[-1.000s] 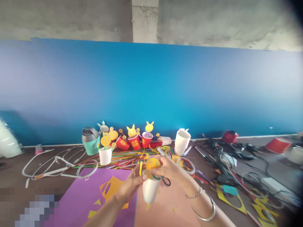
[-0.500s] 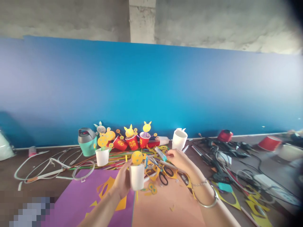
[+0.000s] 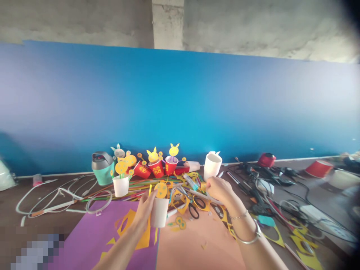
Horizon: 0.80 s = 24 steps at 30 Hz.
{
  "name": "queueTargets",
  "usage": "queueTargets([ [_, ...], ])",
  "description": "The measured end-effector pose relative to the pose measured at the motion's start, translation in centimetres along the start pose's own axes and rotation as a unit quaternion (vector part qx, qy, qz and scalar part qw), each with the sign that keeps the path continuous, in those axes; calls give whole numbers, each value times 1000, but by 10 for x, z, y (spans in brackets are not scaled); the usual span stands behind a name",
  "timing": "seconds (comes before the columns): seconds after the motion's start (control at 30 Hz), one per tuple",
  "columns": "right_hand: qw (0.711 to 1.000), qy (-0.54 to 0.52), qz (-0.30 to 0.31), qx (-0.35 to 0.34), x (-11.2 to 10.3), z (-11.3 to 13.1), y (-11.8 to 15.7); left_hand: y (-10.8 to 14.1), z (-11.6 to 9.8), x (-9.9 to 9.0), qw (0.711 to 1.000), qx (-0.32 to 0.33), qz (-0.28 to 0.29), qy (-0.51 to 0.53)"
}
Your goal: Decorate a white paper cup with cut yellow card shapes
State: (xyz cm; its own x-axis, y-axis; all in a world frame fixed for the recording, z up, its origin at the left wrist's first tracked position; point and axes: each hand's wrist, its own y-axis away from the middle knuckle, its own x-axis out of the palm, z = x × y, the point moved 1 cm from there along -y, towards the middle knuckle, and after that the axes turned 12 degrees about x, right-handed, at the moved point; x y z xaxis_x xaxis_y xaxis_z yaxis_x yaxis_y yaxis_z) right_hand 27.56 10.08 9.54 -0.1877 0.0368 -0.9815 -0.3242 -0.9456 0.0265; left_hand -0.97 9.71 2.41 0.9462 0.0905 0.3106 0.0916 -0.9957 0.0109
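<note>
My left hand (image 3: 147, 206) is wrapped round a white paper cup (image 3: 159, 213), which leans slightly above the boundary of the purple and peach sheets. A round yellow paper face (image 3: 162, 190) stands at the cup's rim. My right hand (image 3: 221, 190) is closed, low over the craft pile, in front of a larger white cup (image 3: 213, 165). Whatever its fingers pinch, if anything, is hidden. Left of it lie a clear tube with a teal end (image 3: 191, 182) and black-handled scissors (image 3: 197, 206). Small yellow paper rounds (image 3: 180, 223) rest on the peach sheet (image 3: 197, 247).
Red cups (image 3: 156, 169) with paper animal figures stand along the blue wall, near a decorated white cup (image 3: 121, 186) and a teal container (image 3: 103, 173). White cable (image 3: 64, 195) lies left. A glue gun (image 3: 263, 206), black cords and a power strip (image 3: 317, 217) crowd the right.
My right hand has moved right, away from the clear tube. The cup in my left hand has shifted slightly left and tilted.
</note>
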Motion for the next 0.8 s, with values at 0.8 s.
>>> queueTargets([
  [0.8, 996, -19, 57, -69, 4, 4, 3, 24, -23, 13, 784, 475, 77, -392],
])
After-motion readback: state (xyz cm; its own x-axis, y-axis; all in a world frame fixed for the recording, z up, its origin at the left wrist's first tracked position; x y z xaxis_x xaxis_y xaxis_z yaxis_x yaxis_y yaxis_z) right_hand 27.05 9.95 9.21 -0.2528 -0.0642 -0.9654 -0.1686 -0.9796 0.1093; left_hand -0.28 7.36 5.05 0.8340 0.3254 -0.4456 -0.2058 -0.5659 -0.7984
